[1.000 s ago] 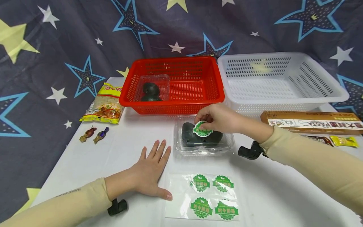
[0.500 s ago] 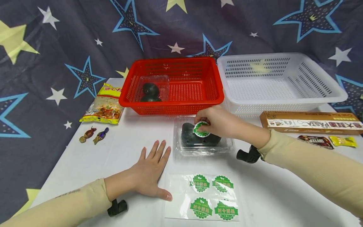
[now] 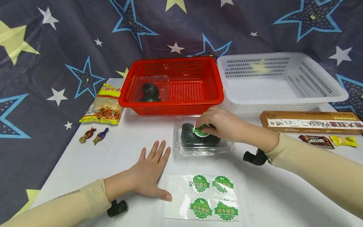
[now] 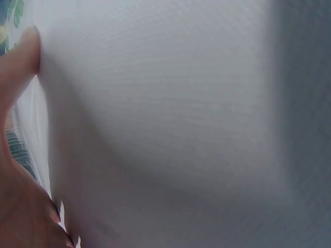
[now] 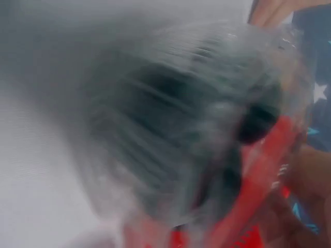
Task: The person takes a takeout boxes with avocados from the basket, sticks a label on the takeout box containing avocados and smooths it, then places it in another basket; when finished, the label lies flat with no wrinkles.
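Observation:
A clear plastic clamshell box with dark green, rounded produce inside lies on the white table. Over its lid, my right hand has curled fingers and thumb at a round green-and-white sticker, pinching it close against the plastic. Part of the sticker is hidden behind the thumb and fingers. In the right wrist view the box is blurred. My left hand rests flat on the table with fingers spread, its thumb beside a sheet of green stickers.
Behind stand a red basket, holding another clear box of green produce, and a white basket. A yellow food bag and two wrapped candies lie left. At right are a pasta box and small snacks.
My right hand has shifted slightly and its fingers have come down further over the sticker, covering more of it. The left hand stays in place.

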Demonstrator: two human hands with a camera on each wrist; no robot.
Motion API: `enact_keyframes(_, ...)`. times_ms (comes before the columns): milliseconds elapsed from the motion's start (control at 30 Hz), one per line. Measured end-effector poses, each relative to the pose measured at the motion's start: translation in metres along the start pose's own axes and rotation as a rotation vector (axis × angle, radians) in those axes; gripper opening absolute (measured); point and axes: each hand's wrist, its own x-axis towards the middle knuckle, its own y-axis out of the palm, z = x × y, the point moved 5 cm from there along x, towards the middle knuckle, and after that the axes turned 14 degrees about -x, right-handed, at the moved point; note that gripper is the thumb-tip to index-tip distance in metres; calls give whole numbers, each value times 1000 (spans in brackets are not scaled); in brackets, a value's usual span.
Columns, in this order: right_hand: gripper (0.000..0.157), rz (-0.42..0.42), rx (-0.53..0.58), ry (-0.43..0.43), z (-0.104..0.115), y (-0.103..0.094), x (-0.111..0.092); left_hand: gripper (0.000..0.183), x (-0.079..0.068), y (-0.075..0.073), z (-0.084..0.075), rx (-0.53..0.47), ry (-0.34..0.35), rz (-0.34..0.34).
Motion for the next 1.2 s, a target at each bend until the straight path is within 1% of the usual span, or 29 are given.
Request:
enact_keyframes(100,29,2,-55,-89,4,1,-12,133,0,0,0,-4,2,2)
enact_keyframes(267,35,4,-111,-165,9,2,-30,134,-1,0,0,2,0,10)
enact_keyframes(367,35,-16,-97,-190,11,2,-33,133,-1,-1,-1,5,-7,16)
enact_keyframes(500,35,-36,-85,-239,14,5,-30,133,-1,-1,-1,9,-9,18)
enact_keyframes(633,37,-32,-92,-256,14,8,-28,132,0,-1,-3,4,-5,14)
enact_keyframes(800,39,-18,-97,-263,13,9,-31,128,-1,-3,-3,-49,-4,16)
enact_keyframes(1067,38,-9,-58,-256,7,7,-35,122,0,-5,-2,-79,5,5)
enact_keyframes(1133,38,-8,-58,-256,7,7,-34,119,-1,-8,-2,-102,7,-18)
enact_keyframes(1200,38,-6,-58,-257,8,8,-34,115,0,-16,-2,-124,21,-80)
